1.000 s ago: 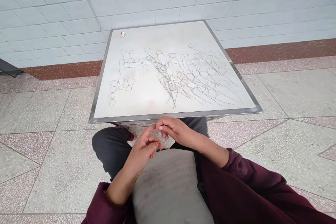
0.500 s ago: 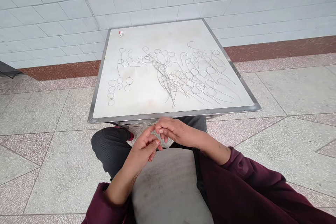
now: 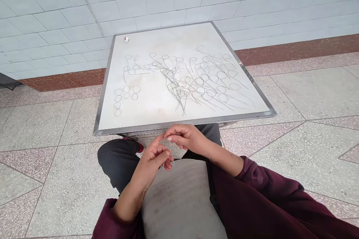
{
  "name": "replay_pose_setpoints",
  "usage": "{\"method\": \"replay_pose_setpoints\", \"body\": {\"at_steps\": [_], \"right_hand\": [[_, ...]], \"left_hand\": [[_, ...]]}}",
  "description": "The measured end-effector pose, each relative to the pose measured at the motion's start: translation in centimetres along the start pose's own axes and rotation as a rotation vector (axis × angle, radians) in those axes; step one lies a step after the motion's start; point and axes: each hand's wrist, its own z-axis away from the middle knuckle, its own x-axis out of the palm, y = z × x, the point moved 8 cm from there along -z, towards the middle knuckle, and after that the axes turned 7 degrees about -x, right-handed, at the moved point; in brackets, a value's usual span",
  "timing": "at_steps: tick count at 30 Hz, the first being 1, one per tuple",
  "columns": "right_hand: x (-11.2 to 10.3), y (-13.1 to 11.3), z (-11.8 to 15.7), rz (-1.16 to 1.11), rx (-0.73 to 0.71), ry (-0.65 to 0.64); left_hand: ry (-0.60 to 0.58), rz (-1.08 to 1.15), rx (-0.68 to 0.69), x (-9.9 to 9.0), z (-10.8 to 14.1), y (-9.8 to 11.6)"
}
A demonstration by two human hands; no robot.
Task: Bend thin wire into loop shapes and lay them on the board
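Note:
My left hand (image 3: 157,157) is closed in a pinch on a thin wire loop (image 3: 173,164), which hangs below its fingertips over my lap. My right hand (image 3: 185,137) touches the left index fingertip, its thumb and index finger pinched together; whatever they hold is too small to make out. Beyond both hands, many thin wires with looped ends (image 3: 182,89) lie tangled on the white table (image 3: 151,112). Several small figure-eight wire pieces (image 3: 118,98) rest at the table's left side.
A small white and red object (image 3: 126,40) sits in the table's far left corner. The metal table edge (image 3: 185,122) runs just beyond my hands. A tiled wall (image 3: 159,3) stands behind the table, and my knee (image 3: 117,160) is at the left.
The wire loop now shows more clearly below my left fingertips. My right hand's thumb and fingers have shifted slightly to the left. The table appears slightly lower and further left in the view.

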Motion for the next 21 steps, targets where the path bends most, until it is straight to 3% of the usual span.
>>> {"method": "replay_pose_setpoints", "body": {"at_steps": [7, 15, 21], "right_hand": [[-0.6, -1.7, -0.3, 0.193, -0.203, 0.081], [-0.8, -1.6, -0.4, 0.208, -0.281, 0.092], [-0.6, -1.7, -0.4, 0.259, -0.343, 0.078]], "left_hand": [[0.027, 0.099, -0.045, -0.3, 0.0, -0.2], [0.217, -0.100, 0.119, -1.9, 0.4, 1.6], [0.237, 0.009, 0.181, -1.9, 0.7, 2.1]]}}
